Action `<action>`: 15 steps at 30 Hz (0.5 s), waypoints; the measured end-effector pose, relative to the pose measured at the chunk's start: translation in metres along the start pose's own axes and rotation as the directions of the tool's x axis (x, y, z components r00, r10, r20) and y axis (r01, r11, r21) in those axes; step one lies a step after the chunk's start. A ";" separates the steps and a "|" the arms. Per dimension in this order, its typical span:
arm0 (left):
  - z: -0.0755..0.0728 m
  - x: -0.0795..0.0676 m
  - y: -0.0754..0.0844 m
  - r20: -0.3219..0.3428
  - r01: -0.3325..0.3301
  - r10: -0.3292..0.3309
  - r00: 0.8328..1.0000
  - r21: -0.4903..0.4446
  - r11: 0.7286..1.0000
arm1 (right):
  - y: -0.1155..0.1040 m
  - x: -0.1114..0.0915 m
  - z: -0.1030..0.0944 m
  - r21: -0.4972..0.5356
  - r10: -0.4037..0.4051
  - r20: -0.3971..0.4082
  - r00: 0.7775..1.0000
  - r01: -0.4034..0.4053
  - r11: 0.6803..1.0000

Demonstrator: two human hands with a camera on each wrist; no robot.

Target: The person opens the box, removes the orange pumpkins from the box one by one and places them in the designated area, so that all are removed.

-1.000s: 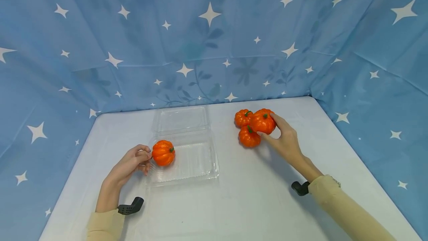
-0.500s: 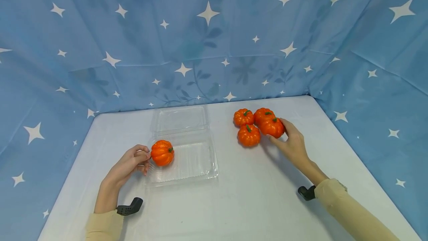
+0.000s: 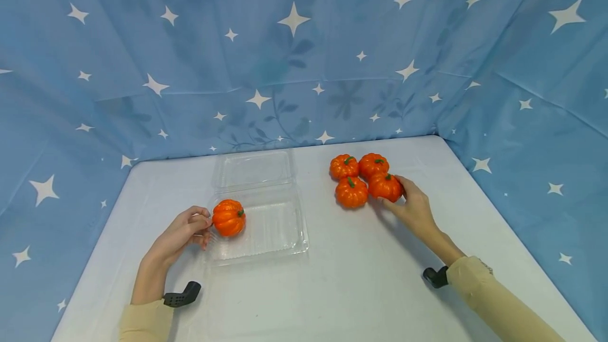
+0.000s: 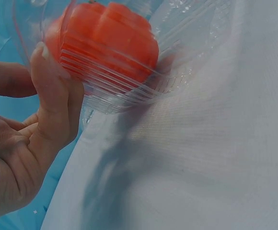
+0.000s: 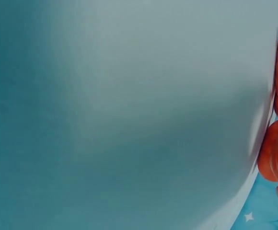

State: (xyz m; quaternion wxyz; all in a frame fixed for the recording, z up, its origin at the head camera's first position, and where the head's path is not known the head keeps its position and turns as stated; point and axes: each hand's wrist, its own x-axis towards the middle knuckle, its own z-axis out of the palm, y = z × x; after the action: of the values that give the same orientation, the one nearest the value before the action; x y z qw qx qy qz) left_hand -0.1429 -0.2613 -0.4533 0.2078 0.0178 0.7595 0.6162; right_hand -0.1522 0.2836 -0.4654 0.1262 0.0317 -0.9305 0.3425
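At the left, my left hand (image 3: 185,234) pinches the near-left wall of a clear plastic clamshell container (image 3: 273,226), which lies unfolded on the table. One small orange pumpkin (image 3: 229,218) is inside its tray, close to that hand; ribbed plastic covers it in the left wrist view (image 4: 115,43). My right hand (image 3: 414,206) holds another orange pumpkin (image 3: 385,187) by its right side, thumb in front and fingers behind. Beside it sit three more pumpkins: front left (image 3: 351,192), back left (image 3: 344,167) and back right (image 3: 373,164). Only a fingertip shows in the right wrist view.
The container's flat lid (image 3: 256,169) extends toward the back of the white table (image 3: 356,278). A blue star-patterned curtain (image 3: 294,67) hangs along the back and both sides. Black cameras (image 3: 182,295) are strapped to both wrists.
The pumpkin in my right hand has moved right and down, from in front of the back-right pumpkin to a spot beside the group. My left hand stays at the container.
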 end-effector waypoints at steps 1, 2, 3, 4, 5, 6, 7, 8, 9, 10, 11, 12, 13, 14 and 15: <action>0.000 0.000 0.000 -0.003 0.001 -0.001 1.000 -0.001 1.000 | 0.001 0.000 0.000 0.005 0.010 0.013 1.000 -0.010 1.000; 0.000 0.000 0.000 -0.002 -0.001 0.001 1.000 0.003 1.000 | 0.001 0.000 0.000 0.007 0.020 0.028 0.999 -0.020 1.000; 0.000 0.000 0.000 -0.005 0.000 0.000 1.000 0.002 1.000 | 0.002 0.000 0.001 0.006 0.033 0.045 0.998 -0.034 0.999; 0.000 0.000 -0.001 -0.003 -0.003 0.003 1.000 0.005 1.000 | 0.002 0.001 0.001 0.006 0.046 0.064 0.997 -0.046 0.999; 0.000 0.000 -0.001 -0.008 -0.001 0.001 1.000 0.003 1.000 | 0.002 0.001 0.002 0.001 0.058 0.083 0.995 -0.058 0.998; 0.000 0.000 -0.001 -0.006 -0.004 0.004 1.000 0.007 1.000 | 0.003 0.001 0.002 -0.003 0.070 0.103 0.992 -0.070 0.998; 0.000 0.000 -0.001 -0.008 -0.004 0.004 1.000 0.007 1.000 | 0.002 0.002 0.003 -0.007 0.078 0.120 0.990 -0.078 0.997; 0.000 0.000 -0.001 -0.006 -0.005 0.005 1.000 0.009 1.000 | 0.002 0.002 0.004 -0.016 0.085 0.133 0.987 -0.084 0.996; 0.000 0.000 -0.001 -0.006 -0.005 0.006 1.000 0.008 1.000 | 0.003 0.002 0.004 -0.023 0.089 0.142 0.986 -0.086 0.996; 0.000 0.000 -0.001 -0.007 -0.005 0.005 1.000 0.009 1.000 | 0.002 0.002 0.005 -0.029 0.089 0.149 0.985 -0.086 0.996; 0.000 0.000 -0.001 -0.009 -0.004 0.004 1.000 0.008 1.000 | 0.002 0.002 0.005 -0.031 0.090 0.153 0.984 -0.086 0.996; 0.000 0.000 -0.001 -0.009 -0.005 0.005 1.000 0.010 1.000 | 0.002 0.003 0.006 -0.034 0.087 0.152 0.985 -0.083 0.996; 0.000 0.000 -0.002 -0.009 -0.005 0.005 1.000 0.011 1.000 | 0.002 0.003 0.006 -0.034 0.082 0.150 0.985 -0.078 0.996; 0.000 0.000 -0.001 -0.010 -0.005 0.006 1.000 0.011 1.000 | 0.002 0.003 0.007 -0.035 0.078 0.147 0.986 -0.074 0.997; 0.000 0.000 -0.001 -0.011 -0.005 0.005 1.000 0.011 1.000 | 0.001 0.004 0.007 -0.034 0.072 0.146 0.987 -0.068 0.997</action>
State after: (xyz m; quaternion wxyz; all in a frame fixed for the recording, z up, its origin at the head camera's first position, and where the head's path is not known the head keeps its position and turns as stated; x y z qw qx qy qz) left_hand -0.1423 -0.2616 -0.4544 0.2019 0.0176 0.7640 0.6125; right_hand -0.1575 0.2801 -0.4704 0.0456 0.0224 -0.9425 0.3302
